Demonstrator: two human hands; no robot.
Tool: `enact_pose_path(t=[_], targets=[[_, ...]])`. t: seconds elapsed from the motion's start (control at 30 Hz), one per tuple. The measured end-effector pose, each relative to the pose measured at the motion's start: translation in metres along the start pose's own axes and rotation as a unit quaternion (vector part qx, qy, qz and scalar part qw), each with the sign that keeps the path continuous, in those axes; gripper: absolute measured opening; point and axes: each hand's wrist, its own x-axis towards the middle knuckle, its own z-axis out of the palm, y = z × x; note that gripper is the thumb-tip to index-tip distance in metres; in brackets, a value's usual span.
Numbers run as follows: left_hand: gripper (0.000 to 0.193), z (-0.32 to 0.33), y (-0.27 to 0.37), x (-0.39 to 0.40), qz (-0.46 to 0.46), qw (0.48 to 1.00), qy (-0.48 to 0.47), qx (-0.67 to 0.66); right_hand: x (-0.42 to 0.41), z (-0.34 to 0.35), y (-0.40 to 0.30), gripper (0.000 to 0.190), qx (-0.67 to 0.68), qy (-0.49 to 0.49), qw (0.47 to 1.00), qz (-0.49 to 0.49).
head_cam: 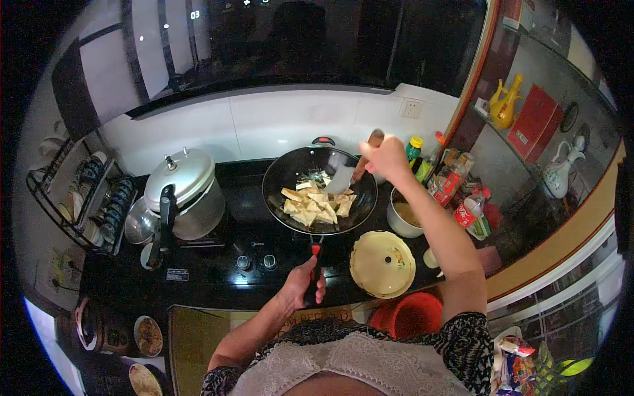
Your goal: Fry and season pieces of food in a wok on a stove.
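Observation:
A black wok (pixel 275 208) sits on the cooktop, tilted slightly toward me. My left hand (pixel 303 283) grips its black-and-red handle (pixel 313 277) at the near side. Flat, pale yellow pieces of food (pixel 317 205), perhaps tofu, lie in the bottom of the wok. Held by its wooden handle (pixel 363 163), a spatula reaches into the wok from the right in my right hand (pixel 389 157). Its metal blade (pixel 340 180) touches the far edge of the food. Some small white bits show behind the pieces.
A pressure cooker (pixel 181 193) stands on the left burner beside a dish rack (pixel 81 198). Right of the wok are a pot of liquid (pixel 398 222), a yellowish enamel lid (pixel 382 267) and several bottles (pixel 448 183). A red bucket (pixel 418 314) stands below the counter edge.

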Motion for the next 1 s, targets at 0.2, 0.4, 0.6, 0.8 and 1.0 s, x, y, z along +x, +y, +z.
enact_pose_path(t=[0.2,0.4,0.6,0.8,1.0], targets=[[0.042,0.007,-0.01,0.011,0.013,0.999,-0.016,-0.048,0.001,-0.006,-0.026,0.033,0.125,-0.019,0.988,0.086],[0.041,0.009,-0.017,0.018,0.024,0.999,-0.009,-0.027,-0.003,0.012,-0.023,0.036,0.147,-0.031,0.979,0.141],[0.038,0.011,-0.017,0.018,0.025,0.999,-0.023,-0.042,-0.006,0.031,0.002,0.027,0.183,0.007,0.956,0.229],[0.039,0.012,-0.017,0.017,0.02,0.999,-0.026,-0.03,-0.046,0.067,0.031,0.023,0.339,0.056,0.919,0.196],[0.04,0.008,-0.015,0.017,0.028,0.999,-0.017,-0.021,-0.061,0.061,0.043,0.021,0.36,0.051,0.906,0.217]])
